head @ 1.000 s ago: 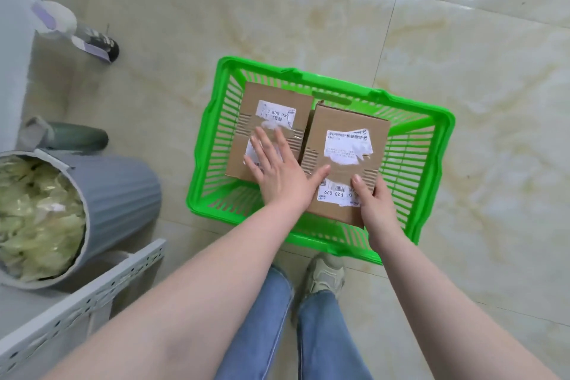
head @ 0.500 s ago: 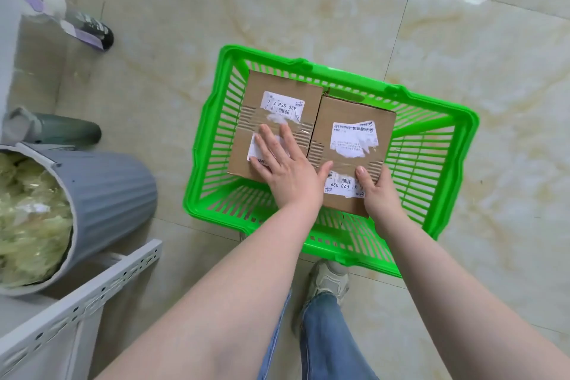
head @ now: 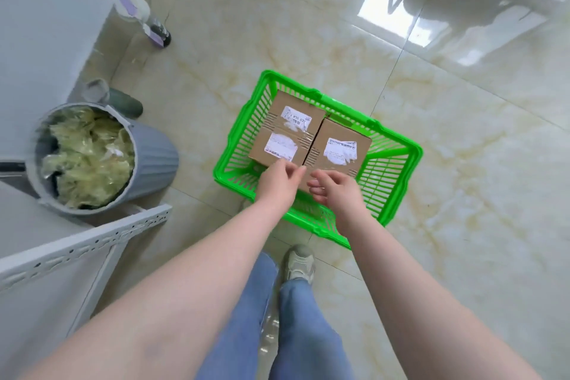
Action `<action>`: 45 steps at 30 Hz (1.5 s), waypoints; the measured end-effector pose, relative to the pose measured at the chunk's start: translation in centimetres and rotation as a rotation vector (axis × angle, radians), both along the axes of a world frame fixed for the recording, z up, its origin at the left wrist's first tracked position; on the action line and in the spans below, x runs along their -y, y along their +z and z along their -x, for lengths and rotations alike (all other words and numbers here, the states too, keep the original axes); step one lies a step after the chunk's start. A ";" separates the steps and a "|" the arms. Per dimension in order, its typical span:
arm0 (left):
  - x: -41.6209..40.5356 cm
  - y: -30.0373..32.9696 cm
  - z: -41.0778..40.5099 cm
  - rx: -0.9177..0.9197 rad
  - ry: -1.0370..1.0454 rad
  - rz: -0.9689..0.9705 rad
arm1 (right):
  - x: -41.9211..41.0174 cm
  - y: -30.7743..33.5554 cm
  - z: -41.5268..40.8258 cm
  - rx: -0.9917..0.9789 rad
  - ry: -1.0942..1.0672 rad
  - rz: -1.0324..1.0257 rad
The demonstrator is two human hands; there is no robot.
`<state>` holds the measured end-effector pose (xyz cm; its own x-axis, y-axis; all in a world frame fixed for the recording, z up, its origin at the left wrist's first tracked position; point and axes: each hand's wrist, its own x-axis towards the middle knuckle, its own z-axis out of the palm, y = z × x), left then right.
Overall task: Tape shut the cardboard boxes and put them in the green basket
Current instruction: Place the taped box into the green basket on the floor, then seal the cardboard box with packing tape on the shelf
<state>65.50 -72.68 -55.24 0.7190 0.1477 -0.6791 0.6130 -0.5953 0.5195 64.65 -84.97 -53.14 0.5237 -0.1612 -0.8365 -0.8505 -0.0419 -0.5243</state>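
two cardboard boxes sit side by side, touching, inside the one green basket on the floor. the left box lies just beyond the left hand, the right box just beyond and partly under the right hand. both hands hover over the near edge of the boxes, close to each other, fingers loosely curled and holding nothing; whether a fingertip touches the cardboard i cannot tell.

what could go wrong: the boxes fill only the left part of the basket, and the space past the right hand is bare, so if the basket is lifted or nudged they may slide toward that side. clear tape seems to cross the left box's seam, but it is hard to read, and on the right box it is not visible at all; a seam that is poorly stuck could pop open when handled. a sleeve-free arm could also catch the basket rim on the way up and tip it, as the basket looks light.

counted: two boxes, one basket, two hands, one grey bin well off to the left of the left hand, stuffed with crumpled clear wrap, and two bottles on the floor beyond it. no tape roll is in view.
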 end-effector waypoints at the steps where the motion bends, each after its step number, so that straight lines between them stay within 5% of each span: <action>1: -1.1 2.1 0.7 -0.008 0.086 0.062 | -0.8 2.5 0.3 0.002 0.044 -0.047; 13: -15.3 29.4 17.6 0.199 0.837 0.266 | -11.0 25.4 7.4 0.141 0.594 -0.245; 20: -21.9 38.7 33.5 0.339 1.350 0.327 | -21.2 33.5 15.6 0.109 0.998 -0.330; 24: -26.7 41.8 41.0 0.537 1.608 0.261 | -29.7 37.8 21.0 0.173 1.183 -0.420; 27: -32.0 43.7 45.4 0.675 1.741 0.036 | -37.0 40.1 24.5 0.315 1.187 -0.447; 32: -42.0 45.6 49.2 0.608 1.693 -0.051 | -48.1 41.6 29.0 0.486 1.002 -0.258; 39: -47.2 45.6 47.9 0.415 1.314 0.344 | -51.6 41.1 32.9 0.487 0.984 -0.028; 45: -44.9 44.3 49.4 0.297 1.428 0.138 | -47.9 42.8 37.8 0.549 0.970 -0.055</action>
